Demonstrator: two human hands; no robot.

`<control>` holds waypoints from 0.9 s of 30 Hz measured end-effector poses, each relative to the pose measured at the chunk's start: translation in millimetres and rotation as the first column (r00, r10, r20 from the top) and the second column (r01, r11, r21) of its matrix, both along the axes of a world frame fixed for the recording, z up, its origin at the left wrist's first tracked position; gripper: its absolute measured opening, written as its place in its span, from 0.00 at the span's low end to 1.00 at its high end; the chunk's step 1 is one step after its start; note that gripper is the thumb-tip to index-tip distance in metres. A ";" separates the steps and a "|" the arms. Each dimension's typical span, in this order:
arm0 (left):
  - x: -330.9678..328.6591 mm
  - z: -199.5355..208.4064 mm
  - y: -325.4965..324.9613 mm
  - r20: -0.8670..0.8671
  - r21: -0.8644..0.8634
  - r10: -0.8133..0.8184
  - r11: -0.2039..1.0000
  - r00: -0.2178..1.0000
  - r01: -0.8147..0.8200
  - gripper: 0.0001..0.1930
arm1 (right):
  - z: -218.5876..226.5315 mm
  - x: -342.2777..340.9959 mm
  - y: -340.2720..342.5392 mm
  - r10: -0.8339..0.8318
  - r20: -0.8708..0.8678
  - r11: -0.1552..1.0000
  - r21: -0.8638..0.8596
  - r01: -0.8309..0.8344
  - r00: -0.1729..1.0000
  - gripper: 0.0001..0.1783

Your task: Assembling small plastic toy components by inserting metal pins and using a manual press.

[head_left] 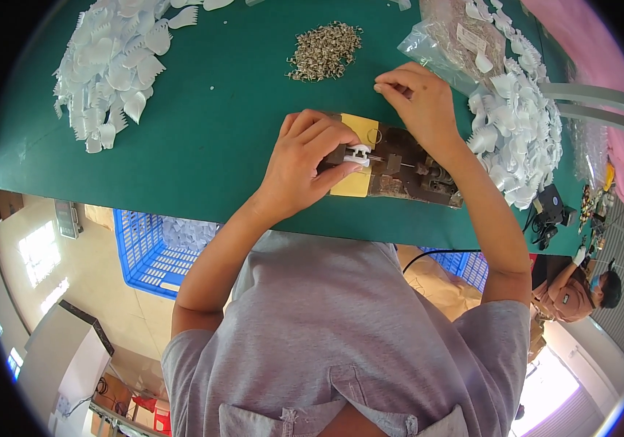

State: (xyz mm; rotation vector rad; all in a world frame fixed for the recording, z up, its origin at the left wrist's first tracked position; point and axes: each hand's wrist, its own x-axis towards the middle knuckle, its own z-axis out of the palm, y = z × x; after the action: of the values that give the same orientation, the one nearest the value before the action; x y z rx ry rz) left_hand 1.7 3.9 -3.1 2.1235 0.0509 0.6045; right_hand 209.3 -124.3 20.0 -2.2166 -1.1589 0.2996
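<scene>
My left hand (301, 164) is closed on a small white plastic part (358, 154), pinching it between thumb and fingers. It holds the part over the yellow plate (350, 188) of a brown metal bench fixture (408, 191), against thin rods of its mechanism. Beyond the fixture, my right hand (425, 105) is raised with thumb and index finger pinched together. Anything between those fingertips is too small to make out. Ahead, a heap of small metal clips (324, 51) lies on the green table (217, 124), to the left of my right hand.
White toothed plastic pieces form one pile (111, 62) at far left and another (519, 138) at right. A clear plastic bag (446, 47) lies beside the right pile, near grey curved bars (596, 95). Below the table stands a blue crate (140, 255). Another person (570, 295) is at right.
</scene>
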 end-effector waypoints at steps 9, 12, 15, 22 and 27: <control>1.2 -1.8 -1.8 -0.006 -0.005 0.019 1.000 1.000 -0.019 0.16 | 46.8 -28.3 -13.2 0.143 -0.288 0.990 0.039 -0.138 0.947 0.08; 2.4 -4.7 -0.8 0.005 -0.014 0.019 1.000 1.000 -0.019 0.17 | 61.8 -49.0 -18.8 0.195 -0.390 0.979 0.017 -0.204 0.900 0.08; 2.5 -5.8 -0.8 0.007 -0.016 0.024 1.000 1.000 -0.024 0.17 | 63.3 -54.5 -19.4 0.217 -0.355 0.960 -0.094 -0.265 0.909 0.07; 2.4 -4.3 -0.1 0.003 -0.002 0.017 1.000 1.000 -0.017 0.18 | 67.9 -56.7 -16.7 0.278 -0.240 0.935 -0.156 -0.320 0.930 0.07; 2.6 -5.9 -0.5 0.022 -0.003 0.025 1.000 0.999 -0.025 0.18 | 67.9 -55.8 -16.7 0.283 -0.253 0.929 -0.170 -0.330 0.925 0.08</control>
State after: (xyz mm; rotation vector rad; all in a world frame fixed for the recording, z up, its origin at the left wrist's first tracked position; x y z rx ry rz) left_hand 4.3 3.4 -9.0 2.1158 0.0662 0.6414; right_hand 153.5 -141.0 87.9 -2.0988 -1.4008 0.8172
